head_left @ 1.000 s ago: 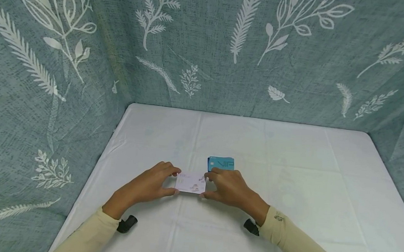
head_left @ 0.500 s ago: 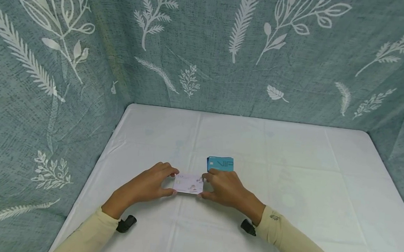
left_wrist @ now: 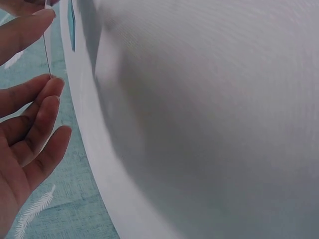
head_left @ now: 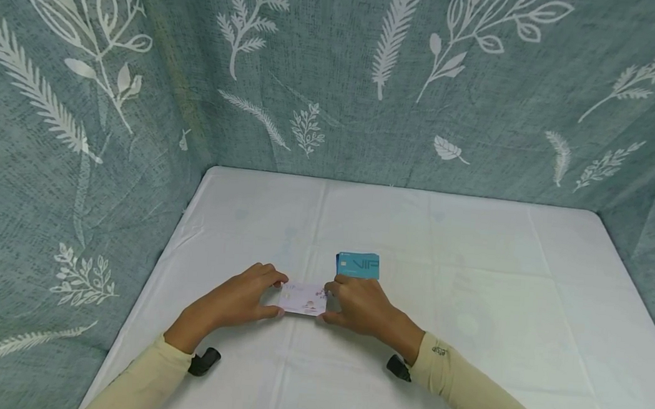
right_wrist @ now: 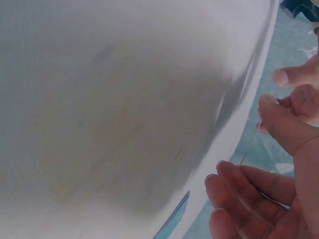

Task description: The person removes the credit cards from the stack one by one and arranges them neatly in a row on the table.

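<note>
One left hand (head_left: pixel 237 300) and one right hand (head_left: pixel 369 306), fingers partly curled, are pinching one pale card (head_left: pixel 302 299) between them; one blue card stack (head_left: pixel 359 264) is lying just beyond the right hand.

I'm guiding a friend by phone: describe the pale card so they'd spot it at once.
On the white table, find the left hand and right hand facing each other. Pinched between them is the pale card, pinkish white with small printed motifs, unlike the blue VIP card just beyond the right hand.
</note>
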### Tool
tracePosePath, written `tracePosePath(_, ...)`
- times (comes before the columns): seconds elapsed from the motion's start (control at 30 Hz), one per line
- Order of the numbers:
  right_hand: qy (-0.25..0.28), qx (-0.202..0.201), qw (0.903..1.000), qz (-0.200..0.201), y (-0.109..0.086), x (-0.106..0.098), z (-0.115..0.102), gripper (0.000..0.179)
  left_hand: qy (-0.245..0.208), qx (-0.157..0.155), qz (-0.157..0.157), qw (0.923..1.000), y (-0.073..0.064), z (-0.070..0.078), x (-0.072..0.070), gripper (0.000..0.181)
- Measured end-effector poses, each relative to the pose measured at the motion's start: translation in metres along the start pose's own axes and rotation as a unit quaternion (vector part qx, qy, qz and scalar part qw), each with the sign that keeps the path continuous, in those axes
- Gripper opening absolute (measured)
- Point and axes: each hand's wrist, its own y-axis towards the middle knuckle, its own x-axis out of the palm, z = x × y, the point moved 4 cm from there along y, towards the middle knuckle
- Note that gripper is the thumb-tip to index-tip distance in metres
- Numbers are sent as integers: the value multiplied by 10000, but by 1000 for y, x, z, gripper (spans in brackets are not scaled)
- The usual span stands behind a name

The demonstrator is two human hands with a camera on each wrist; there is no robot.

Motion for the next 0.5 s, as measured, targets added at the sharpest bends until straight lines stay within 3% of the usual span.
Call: tracePosePath(0.5,-145,34,9998,-158,4,4,-5,53,57,-22,-84,9999,-3,-3,1,49)
